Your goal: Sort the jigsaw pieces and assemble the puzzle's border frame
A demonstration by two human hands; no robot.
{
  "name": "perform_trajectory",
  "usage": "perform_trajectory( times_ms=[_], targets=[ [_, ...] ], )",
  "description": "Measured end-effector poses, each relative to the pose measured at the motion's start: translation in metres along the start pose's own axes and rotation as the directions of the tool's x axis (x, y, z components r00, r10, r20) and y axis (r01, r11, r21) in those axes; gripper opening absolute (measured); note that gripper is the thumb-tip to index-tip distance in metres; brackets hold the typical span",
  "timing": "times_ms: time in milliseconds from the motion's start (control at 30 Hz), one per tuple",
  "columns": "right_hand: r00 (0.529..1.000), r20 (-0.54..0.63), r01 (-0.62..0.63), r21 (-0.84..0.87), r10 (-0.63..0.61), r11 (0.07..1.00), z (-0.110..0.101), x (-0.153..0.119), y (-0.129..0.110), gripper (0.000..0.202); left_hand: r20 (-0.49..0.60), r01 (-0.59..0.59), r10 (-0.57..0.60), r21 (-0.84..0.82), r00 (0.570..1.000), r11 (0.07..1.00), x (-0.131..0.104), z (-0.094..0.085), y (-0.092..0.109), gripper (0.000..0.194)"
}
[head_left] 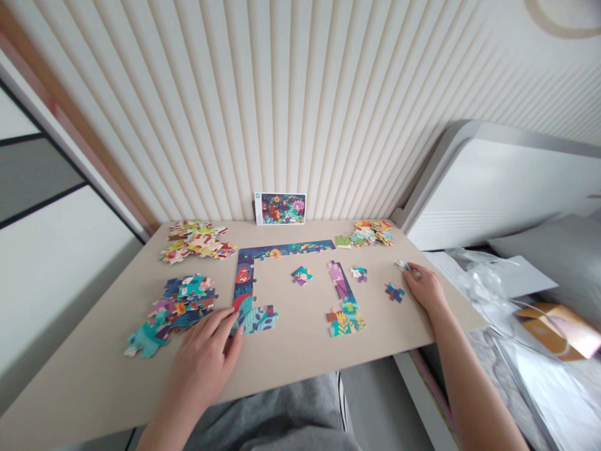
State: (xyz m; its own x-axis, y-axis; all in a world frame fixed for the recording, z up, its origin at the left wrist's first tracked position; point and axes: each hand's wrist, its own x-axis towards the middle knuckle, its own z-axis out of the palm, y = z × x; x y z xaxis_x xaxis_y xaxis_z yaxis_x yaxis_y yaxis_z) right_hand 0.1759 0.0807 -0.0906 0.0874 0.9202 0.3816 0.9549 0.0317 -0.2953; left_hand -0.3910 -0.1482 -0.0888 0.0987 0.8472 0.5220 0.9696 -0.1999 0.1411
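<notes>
A partly joined puzzle frame [244, 274] lies on the table, its dark blue strip running up the left side and across the back. My left hand [206, 347] rests by its lower left corner, fingers apart and fingertips touching the red and teal part. A separate joined section [340, 285] with a purple figure forms the right side. At the right, my right hand [422, 285] has its fingers closed on a small pale puzzle piece [402, 265]. Loose pieces lie nearby: a dark blue one [394, 292], a white and teal one [359, 274] and a multicoloured one [301, 275].
A picture card [282, 208] leans against the ribbed wall. Piles of pieces lie at the back left [197, 241], back right [370, 233] and front left [176, 307] of the table [300, 351]. Right of the table are an orange box [554, 331] and clear plastic [488, 275].
</notes>
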Motion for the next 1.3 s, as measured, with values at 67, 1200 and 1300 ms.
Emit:
perform_trajectory(
  times_ms=[67,1200,1300],
  targets=[
    [0.996,0.014,0.089,0.048,-0.089,0.995,0.001,-0.004,-0.007,0.052,0.003,0.003,-0.003,0.001,1.000,1.000,0.000,0.000,0.000,0.031],
    [0.977,0.067,0.186,0.192,-0.202,0.964,-0.027,-0.099,-0.051,0.053,0.006,0.028,-0.028,-0.046,1.000,0.999,0.001,-0.001,0.003,0.029],
    [0.980,0.064,0.180,0.145,-0.191,0.973,-0.028,-0.100,-0.057,0.052,0.004,0.028,-0.028,-0.048,1.000,0.998,0.001,-0.001,0.004,0.029]
  ],
)
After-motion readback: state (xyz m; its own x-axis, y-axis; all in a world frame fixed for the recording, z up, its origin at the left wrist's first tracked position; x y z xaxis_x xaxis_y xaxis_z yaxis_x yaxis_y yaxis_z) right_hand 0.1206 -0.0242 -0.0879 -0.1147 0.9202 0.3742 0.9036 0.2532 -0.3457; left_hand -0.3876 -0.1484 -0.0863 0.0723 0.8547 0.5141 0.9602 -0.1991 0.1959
